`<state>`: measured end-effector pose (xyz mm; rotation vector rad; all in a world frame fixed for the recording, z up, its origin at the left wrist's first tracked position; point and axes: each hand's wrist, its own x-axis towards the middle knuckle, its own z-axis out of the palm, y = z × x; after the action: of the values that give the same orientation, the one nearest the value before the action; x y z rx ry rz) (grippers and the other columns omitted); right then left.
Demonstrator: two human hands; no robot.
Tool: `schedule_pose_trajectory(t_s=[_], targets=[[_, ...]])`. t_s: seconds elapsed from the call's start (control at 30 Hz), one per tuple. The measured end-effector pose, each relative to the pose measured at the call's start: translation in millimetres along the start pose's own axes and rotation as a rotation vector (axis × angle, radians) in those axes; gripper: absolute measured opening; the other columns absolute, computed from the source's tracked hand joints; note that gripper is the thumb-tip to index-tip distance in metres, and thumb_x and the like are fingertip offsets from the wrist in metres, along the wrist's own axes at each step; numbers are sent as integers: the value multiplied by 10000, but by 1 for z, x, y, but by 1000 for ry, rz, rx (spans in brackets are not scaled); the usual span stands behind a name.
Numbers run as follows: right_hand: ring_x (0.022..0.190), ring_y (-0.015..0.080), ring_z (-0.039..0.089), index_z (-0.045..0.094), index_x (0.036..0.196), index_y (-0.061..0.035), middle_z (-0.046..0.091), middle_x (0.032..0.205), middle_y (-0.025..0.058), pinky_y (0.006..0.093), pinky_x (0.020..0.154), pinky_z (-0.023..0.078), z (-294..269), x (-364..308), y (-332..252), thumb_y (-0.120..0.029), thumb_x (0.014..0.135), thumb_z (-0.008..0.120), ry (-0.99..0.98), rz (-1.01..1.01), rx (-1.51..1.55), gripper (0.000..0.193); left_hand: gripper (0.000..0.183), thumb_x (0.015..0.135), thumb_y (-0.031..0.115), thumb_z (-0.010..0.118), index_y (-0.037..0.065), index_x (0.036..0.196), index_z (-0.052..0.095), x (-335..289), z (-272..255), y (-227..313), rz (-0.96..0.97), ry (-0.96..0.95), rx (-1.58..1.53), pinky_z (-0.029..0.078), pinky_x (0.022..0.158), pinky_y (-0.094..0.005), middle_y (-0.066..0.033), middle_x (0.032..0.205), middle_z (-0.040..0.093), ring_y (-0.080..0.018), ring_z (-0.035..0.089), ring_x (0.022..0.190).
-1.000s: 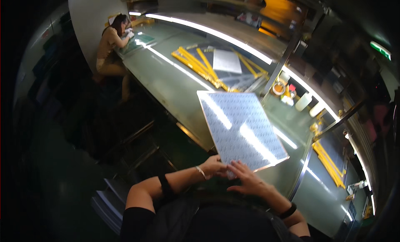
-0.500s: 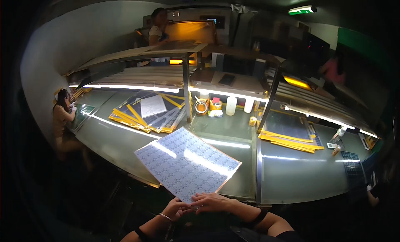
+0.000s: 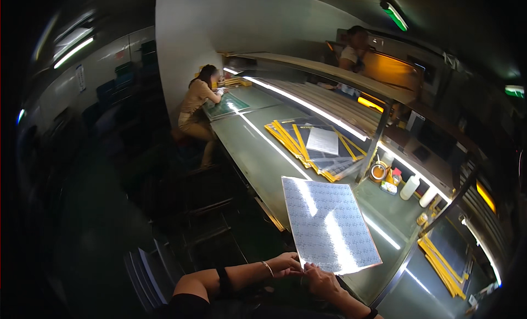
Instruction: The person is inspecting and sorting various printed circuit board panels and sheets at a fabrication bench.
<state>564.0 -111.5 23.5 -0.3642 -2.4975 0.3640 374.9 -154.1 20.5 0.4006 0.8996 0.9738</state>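
A thin, stiff rectangular panel (image 3: 324, 226) with a fine repeated pattern on pale blue-grey and a copper-coloured edge juts out over the workbench (image 3: 258, 132). Bright reflections streak its face. Both hands grip it by the near edge at its lower left corner. My left hand (image 3: 286, 264), a bracelet at its wrist, pinches the corner, its fingertips partly hidden. Close beside it, my right hand (image 3: 322, 281) is closed on the same edge, thumb on top.
Yellow-edged dark sheets (image 3: 296, 149) lie stacked beyond the panel, a white paper (image 3: 323, 140) on top. Bottles (image 3: 409, 187) and a tape roll (image 3: 378, 171) stand farther right. A co-worker (image 3: 200, 99) sits at the bench's far left end. Grey upright boards (image 3: 145, 275) stand lower left.
My view has swung left, so the bench and its stacks appear farther right. The panel has turned with my arms and now points more toward the bench's left part; both hands still hold it.
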Motion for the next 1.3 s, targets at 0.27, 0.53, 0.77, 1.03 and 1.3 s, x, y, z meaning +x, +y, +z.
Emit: schedule_pose_trajectory(t_s=[0.27,0.53,0.77,1.03,1.3], targets=[[723,306,652,533,980,-19,644,865,173,382,565,528,-9,3,6,-52,816,550,-43,93,50,168,448,746,-57,638,8,1142,438,0,6,-4,67,-47,-35,500,871,-306,-116,1085,544,-195,582,989],[598,315,612,535,986,-36,612,783,151,385,465,486,-17,5,9,-20,809,469,-21,178,-3,189,615,699,-93,667,18,1209,343,3,22,6,149,-56,71,489,880,-341,-147,1108,531,-227,560,1027],[638,341,621,533,889,-45,617,729,162,400,535,497,-7,9,11,-130,845,539,39,271,116,96,685,602,-123,675,0,1177,325,10,-3,-16,160,10,112,514,793,-318,-165,1072,536,-243,571,985],[596,374,600,514,889,-54,593,660,185,450,513,473,-10,-2,14,-214,870,544,207,539,253,164,265,774,-14,529,-19,1038,508,37,-9,-7,123,-178,-108,507,778,-323,-156,978,573,-216,590,906],[688,354,617,510,872,-57,607,734,178,444,574,483,-29,6,13,-278,846,546,-16,208,206,226,336,787,85,516,-44,1094,466,50,-32,3,-45,-38,-158,501,818,-416,-178,1037,570,-301,585,930]])
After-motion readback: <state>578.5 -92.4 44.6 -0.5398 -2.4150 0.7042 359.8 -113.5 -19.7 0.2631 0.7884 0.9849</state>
